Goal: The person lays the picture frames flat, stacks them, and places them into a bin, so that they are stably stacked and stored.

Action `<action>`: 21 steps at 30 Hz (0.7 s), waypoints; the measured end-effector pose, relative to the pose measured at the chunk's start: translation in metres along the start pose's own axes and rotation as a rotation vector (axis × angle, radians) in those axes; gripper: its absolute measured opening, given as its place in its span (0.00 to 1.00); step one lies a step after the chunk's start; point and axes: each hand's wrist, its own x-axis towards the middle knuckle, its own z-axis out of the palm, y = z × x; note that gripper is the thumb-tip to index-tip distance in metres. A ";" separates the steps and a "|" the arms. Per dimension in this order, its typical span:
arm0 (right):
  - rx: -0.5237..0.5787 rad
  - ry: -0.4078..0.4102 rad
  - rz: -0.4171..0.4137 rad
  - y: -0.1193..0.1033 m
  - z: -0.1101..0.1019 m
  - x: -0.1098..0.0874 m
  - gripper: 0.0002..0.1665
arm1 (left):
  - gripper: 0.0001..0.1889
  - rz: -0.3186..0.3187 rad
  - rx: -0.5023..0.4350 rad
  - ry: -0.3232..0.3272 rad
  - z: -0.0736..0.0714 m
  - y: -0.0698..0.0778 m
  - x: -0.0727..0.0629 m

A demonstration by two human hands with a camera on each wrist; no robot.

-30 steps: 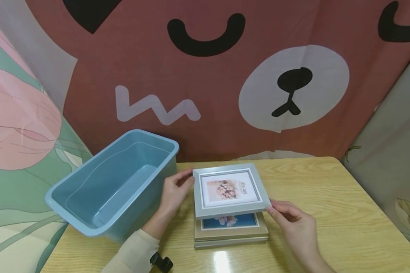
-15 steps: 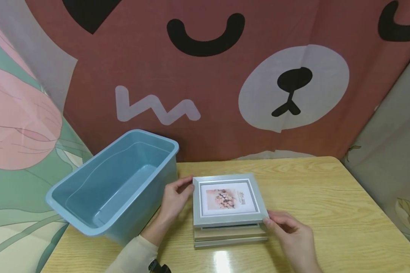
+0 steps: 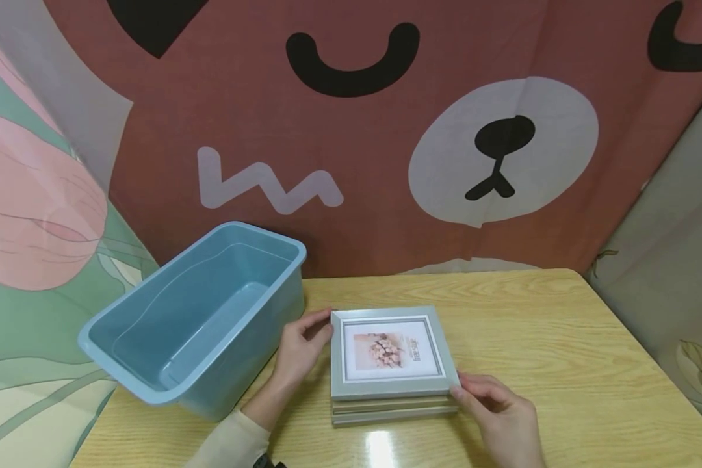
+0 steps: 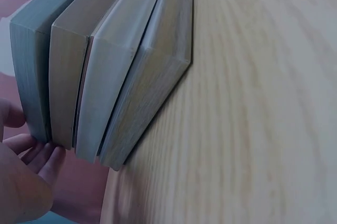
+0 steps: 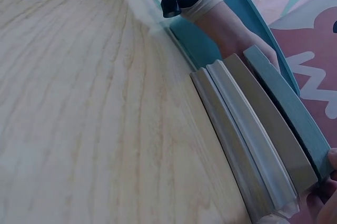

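Observation:
A grey-green picture frame with a flower print lies face up at the top of a stack of several picture frames. My left hand pinches its far left corner, thumb and fingers at the edge. At the near right corner, my right hand grips it with the thumb on the rim. In the left wrist view a thin dark gap runs between the top frame and the beige frame beneath, with my left fingertips reaching along their edges. The lower frames' faces are hidden.
To the left of the stack stands a deep blue plastic bin, its inside bare. The wooden table meets a curtain printed with a bear face at the back. A black wrist device sits on the left sleeve.
Both hands have lowered the grey-green picture frame toward me onto the stack, covering the blue flower picture of the frame below. The bin has stayed put.

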 end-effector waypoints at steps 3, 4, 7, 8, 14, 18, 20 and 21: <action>0.027 0.000 0.006 0.002 0.000 -0.002 0.07 | 0.18 0.016 0.000 -0.003 0.000 -0.001 -0.001; 0.036 0.000 0.000 0.002 0.000 -0.002 0.07 | 0.18 0.018 -0.003 -0.002 0.000 -0.002 -0.002; 0.053 0.003 -0.022 0.004 0.000 -0.003 0.07 | 0.17 0.044 -0.014 -0.006 0.000 -0.003 -0.002; 0.061 0.005 -0.027 0.004 0.000 -0.003 0.07 | 0.17 0.049 -0.018 -0.007 0.000 -0.003 -0.002; 0.079 0.007 -0.033 0.006 0.000 -0.004 0.07 | 0.17 0.064 -0.022 -0.018 -0.001 -0.006 -0.003; 0.012 -0.030 -0.064 0.007 -0.002 -0.003 0.07 | 0.18 0.057 -0.005 -0.032 -0.002 -0.007 -0.003; -0.048 -0.070 -0.075 0.007 -0.004 -0.001 0.08 | 0.18 0.048 0.002 -0.038 -0.002 -0.007 -0.004; -0.084 -0.093 -0.075 0.007 -0.006 0.000 0.08 | 0.18 0.048 0.008 -0.039 -0.002 -0.007 -0.005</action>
